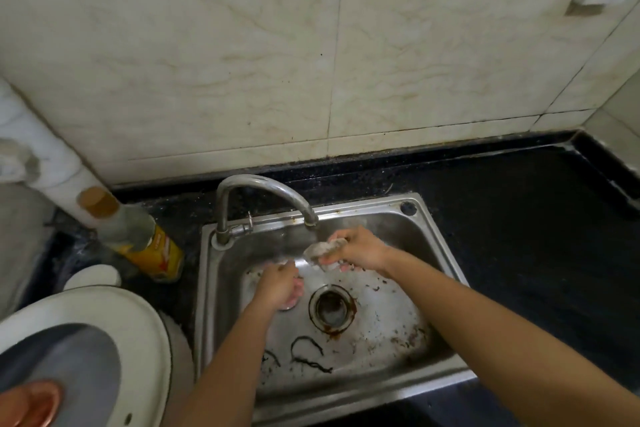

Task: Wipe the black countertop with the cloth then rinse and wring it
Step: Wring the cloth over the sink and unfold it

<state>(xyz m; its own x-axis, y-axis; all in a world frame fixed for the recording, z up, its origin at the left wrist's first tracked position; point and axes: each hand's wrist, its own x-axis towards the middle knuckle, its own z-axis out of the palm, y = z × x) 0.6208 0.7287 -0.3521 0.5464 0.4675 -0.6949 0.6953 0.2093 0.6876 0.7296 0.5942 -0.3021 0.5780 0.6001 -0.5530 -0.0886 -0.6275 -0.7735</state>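
Both of my hands are inside the steel sink [436,229]. My right hand [360,248] grips a small grey-white cloth [323,250] bunched just under the spout of the curved tap [266,191]. My left hand [278,286] is lower and to the left, near the drain [330,308], with its fingers curled; a pale bit shows at its fingertips, and I cannot tell whether it holds an end of the cloth. The black countertop [519,218] runs to the right of the sink and behind it.
A bottle with a yellow label [138,239] leans left of the sink. A white appliance with a grey lid [86,340] fills the lower left. Dark debris and rust stains lie on the sink floor. A tiled wall [311,62] rises behind.
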